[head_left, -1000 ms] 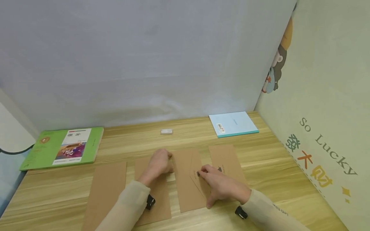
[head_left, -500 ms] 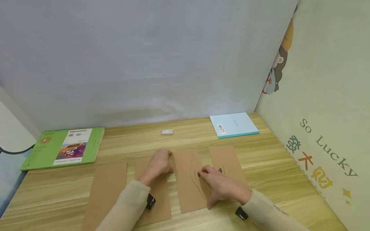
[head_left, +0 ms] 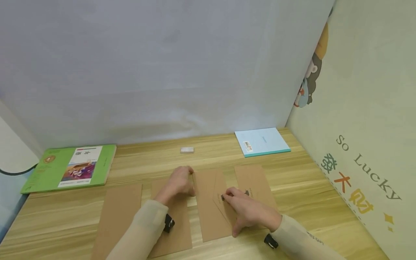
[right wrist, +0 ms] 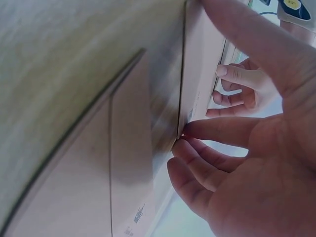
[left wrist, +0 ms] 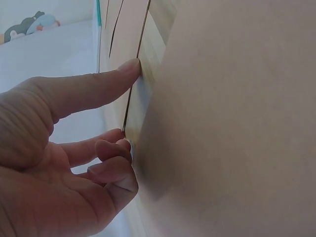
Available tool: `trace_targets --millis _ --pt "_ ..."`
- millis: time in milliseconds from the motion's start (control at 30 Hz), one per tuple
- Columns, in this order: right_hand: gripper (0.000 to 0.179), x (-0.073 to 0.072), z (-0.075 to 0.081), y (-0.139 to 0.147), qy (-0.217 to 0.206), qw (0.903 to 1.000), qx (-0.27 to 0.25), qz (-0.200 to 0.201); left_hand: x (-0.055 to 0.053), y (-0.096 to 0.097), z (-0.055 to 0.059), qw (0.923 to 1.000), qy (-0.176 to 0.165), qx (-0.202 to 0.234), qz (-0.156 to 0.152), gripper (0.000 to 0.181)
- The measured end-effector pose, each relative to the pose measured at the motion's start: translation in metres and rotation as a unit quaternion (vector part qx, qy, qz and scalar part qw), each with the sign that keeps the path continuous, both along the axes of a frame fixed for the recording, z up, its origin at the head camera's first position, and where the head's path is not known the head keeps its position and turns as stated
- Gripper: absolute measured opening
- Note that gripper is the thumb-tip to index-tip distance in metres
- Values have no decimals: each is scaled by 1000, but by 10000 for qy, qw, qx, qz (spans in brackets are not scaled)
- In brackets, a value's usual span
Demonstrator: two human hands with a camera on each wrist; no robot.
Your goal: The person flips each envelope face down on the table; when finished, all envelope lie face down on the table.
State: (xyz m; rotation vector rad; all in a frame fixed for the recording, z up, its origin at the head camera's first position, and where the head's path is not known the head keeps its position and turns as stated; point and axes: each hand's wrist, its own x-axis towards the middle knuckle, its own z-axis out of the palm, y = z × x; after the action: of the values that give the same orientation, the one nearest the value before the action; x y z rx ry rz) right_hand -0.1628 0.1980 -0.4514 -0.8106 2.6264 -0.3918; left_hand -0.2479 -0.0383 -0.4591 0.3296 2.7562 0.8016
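Observation:
A brown kraft envelope (head_left: 208, 213) with a pointed flap lies flat between my two hands. My left hand (head_left: 178, 182) touches its left edge; in the left wrist view the thumb (left wrist: 106, 86) and forefinger are spread along that edge, while the other fingers bend loosely. On the opposite edge rests my right hand (head_left: 248, 208), thumb near the close corner and fingertips farther up by a small dark print. Beneath my left wrist is a plain brown envelope (head_left: 177, 231). Another envelope (head_left: 255, 177), partly hidden by my right hand, also bears dark print.
One more brown envelope (head_left: 120, 209) lies to the left, partly under my left sleeve. A green book (head_left: 52, 173) sits at the back left. Farther back are a small white block (head_left: 186, 150) and a light blue notebook (head_left: 264, 141). Pale curtains (head_left: 162, 72) rise behind the table.

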Motion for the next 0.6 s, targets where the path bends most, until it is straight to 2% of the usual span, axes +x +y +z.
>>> trace_targets --millis 133,233,400,600 --pt "115 0 -1 0 -31 10000 -5 -42 -3 0 -2 9999 -80 105 27 72" --pt "115 0 0 0 -69 10000 -12 -60 -5 0 -3 9989 -266 338 182 70" --pt "114 0 2 -2 -82 9999 13 -79 -7 -1 -2 9929 -495 911 577 63" --pt "115 0 2 -2 -91 9999 -47 -111 -6 -2 -2 9857 -645 1382 719 59"
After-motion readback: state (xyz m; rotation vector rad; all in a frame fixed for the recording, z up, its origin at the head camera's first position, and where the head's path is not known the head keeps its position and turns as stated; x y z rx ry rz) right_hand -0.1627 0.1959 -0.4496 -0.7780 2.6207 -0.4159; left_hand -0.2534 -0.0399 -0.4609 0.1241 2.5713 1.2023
